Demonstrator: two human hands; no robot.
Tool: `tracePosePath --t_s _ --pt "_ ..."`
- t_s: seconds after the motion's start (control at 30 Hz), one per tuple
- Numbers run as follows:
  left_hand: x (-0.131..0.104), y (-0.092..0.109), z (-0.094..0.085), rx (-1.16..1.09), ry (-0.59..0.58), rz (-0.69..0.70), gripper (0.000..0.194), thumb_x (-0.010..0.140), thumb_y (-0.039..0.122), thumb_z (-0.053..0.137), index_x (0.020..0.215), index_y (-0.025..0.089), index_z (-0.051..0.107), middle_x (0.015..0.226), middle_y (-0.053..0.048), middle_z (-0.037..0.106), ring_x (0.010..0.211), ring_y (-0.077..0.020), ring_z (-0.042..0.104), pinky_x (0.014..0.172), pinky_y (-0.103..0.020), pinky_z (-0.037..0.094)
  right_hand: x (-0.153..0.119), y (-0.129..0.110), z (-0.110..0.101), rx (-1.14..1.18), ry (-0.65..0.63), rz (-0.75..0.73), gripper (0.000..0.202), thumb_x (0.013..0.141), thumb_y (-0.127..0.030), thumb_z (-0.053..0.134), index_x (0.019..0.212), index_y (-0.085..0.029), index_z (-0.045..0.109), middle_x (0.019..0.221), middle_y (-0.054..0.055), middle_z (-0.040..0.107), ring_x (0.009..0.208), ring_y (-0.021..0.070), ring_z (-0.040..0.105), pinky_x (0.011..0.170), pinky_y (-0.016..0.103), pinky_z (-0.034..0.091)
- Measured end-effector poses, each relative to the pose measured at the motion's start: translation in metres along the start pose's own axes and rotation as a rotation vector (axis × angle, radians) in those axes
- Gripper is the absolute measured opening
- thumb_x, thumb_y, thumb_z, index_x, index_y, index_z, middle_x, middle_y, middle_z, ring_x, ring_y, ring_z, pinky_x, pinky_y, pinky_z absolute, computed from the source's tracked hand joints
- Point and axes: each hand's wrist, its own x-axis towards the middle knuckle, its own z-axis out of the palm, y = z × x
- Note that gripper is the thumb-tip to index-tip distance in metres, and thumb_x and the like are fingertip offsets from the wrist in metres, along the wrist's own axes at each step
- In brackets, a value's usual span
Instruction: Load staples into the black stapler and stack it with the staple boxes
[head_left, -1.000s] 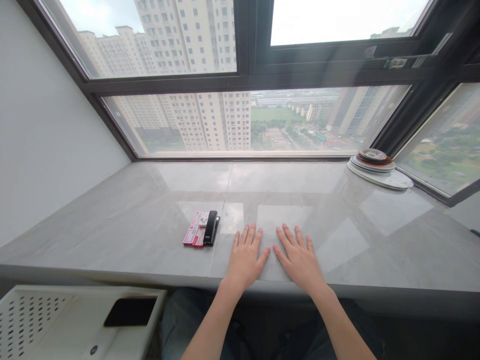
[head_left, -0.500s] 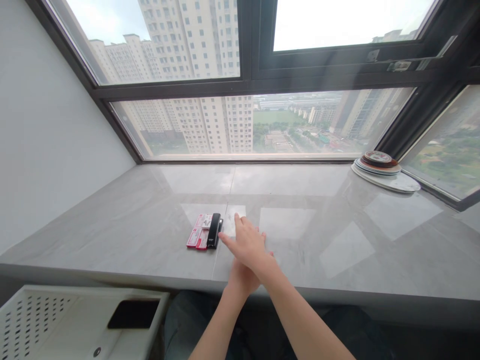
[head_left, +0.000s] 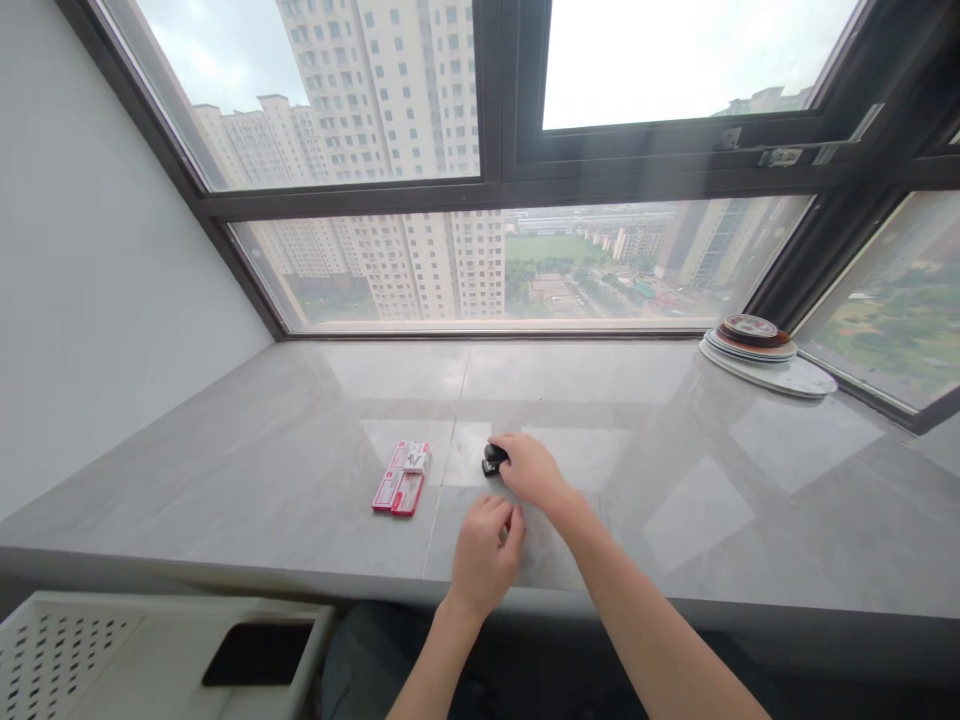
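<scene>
A black stapler (head_left: 494,460) is in my right hand (head_left: 534,468), the fingers wrapped over it just above the counter. Only its end pokes out to the left; the hand covers the remainder. Nearer to me, my left hand (head_left: 487,553) has its fingers curled in toward the thumb. Whatever may be inside that hand is hidden. Left of both hands, small red-and-white boxes (head_left: 388,488) lie grouped flat on the counter, with a small whitish box (head_left: 417,457) on top at the far right of the group.
The grey marble-like counter (head_left: 600,540) runs up to a dark-framed window (head_left: 375,333). Stacked plates (head_left: 787,375) stand at the far right corner. Below the front edge at left is a white perforated container (head_left: 150,640), with a dark phone-like slab (head_left: 259,655) on it.
My right hand has taken the stapler from beside the boxes and moved it right. My hands, crossed before, are now apart, and the left one has its fingers curled.
</scene>
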Motion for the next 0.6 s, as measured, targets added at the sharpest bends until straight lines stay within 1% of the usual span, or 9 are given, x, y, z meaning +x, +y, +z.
tracePosePath --t_s 0.07,0.13,0.17,0.23,0.3,0.37,0.47,0.53,0.6 --pt "0.003 0.005 -0.002 0.052 0.062 -0.069 0.031 0.105 0.03 0.038 0.096 0.025 0.068 0.103 -0.007 0.07 0.103 -0.0254 0.06 0.09 -0.043 0.05 -0.02 0.021 -0.008 0.02 0.053 0.006 0.049 0.088 -0.014 0.053 0.136 -0.024 0.064 0.13 0.008 0.068 0.119 0.0227 0.06 0.108 0.037 0.037" --pt "0.006 0.008 0.0 0.109 0.068 -0.048 0.029 0.104 0.03 0.041 0.12 0.028 0.066 0.13 -0.007 0.064 0.123 -0.0276 0.053 0.103 -0.048 0.046 -0.038 0.032 -0.008 0.057 0.145 0.033 0.047 0.091 -0.024 0.058 0.137 -0.026 0.063 0.135 0.007 0.066 0.124 0.0238 0.058 0.115 0.041 0.032" --pt "0.007 0.009 0.002 0.138 0.046 -0.016 0.033 0.103 0.031 0.043 0.131 0.03 0.061 0.141 -0.005 0.059 0.132 -0.0285 0.048 0.109 -0.05 0.042 -0.044 0.033 -0.005 0.075 0.198 0.056 0.046 0.091 -0.029 0.06 0.136 -0.026 0.064 0.135 0.007 0.066 0.125 0.0245 0.058 0.117 0.043 0.03" --pt "0.007 0.011 0.005 0.189 -0.021 0.044 0.042 0.103 0.032 0.044 0.144 0.034 0.052 0.154 -0.002 0.049 0.142 -0.0297 0.04 0.116 -0.052 0.036 -0.052 0.029 0.004 0.096 0.291 0.11 0.04 0.091 -0.033 0.061 0.131 -0.027 0.068 0.132 0.007 0.068 0.124 0.0248 0.059 0.119 0.044 0.029" --pt "0.007 0.011 0.008 0.224 -0.071 0.069 0.045 0.104 0.034 0.043 0.148 0.035 0.048 0.157 -0.001 0.046 0.145 -0.0298 0.038 0.118 -0.053 0.034 -0.052 0.021 0.011 0.123 0.369 0.162 0.034 0.092 -0.034 0.06 0.124 -0.029 0.071 0.13 0.005 0.07 0.122 0.0242 0.061 0.12 0.044 0.028" --pt "0.007 0.009 0.01 0.245 -0.077 0.059 0.046 0.104 0.036 0.041 0.15 0.034 0.045 0.16 -0.002 0.042 0.147 -0.0291 0.036 0.119 -0.053 0.033 -0.048 0.016 0.013 0.215 0.439 0.225 0.032 0.091 -0.038 0.061 0.119 -0.03 0.073 0.128 0.003 0.071 0.118 0.0242 0.063 0.117 0.044 0.033" --pt "0.007 0.005 0.013 0.262 -0.046 0.012 0.049 0.105 0.039 0.04 0.153 0.029 0.041 0.163 -0.006 0.037 0.149 -0.0285 0.035 0.12 -0.052 0.032 -0.04 0.025 0.006 0.555 0.571 0.348 0.042 0.089 -0.05 0.06 0.122 -0.026 0.072 0.124 0.005 0.073 0.113 0.0262 0.066 0.104 0.041 0.047" --pt "0.007 0.002 0.017 0.269 -0.027 -0.015 0.051 0.104 0.04 0.04 0.154 0.025 0.04 0.164 -0.009 0.035 0.149 -0.0293 0.034 0.12 -0.052 0.032 -0.039 0.041 0.002 0.878 0.677 0.418 0.051 0.09 -0.055 0.056 0.127 -0.022 0.067 0.127 0.009 0.072 0.115 0.0272 0.067 0.094 0.039 0.054" --pt "0.008 0.001 0.02 0.27 -0.019 -0.028 0.053 0.104 0.041 0.041 0.153 0.024 0.039 0.165 -0.011 0.033 0.15 -0.0304 0.034 0.12 -0.053 0.032 -0.042 0.06 0.0 1.188 0.752 0.48 0.055 0.091 -0.057 0.05 0.131 -0.02 0.062 0.135 0.011 0.067 0.119 0.0273 0.066 0.089 0.038 0.057"
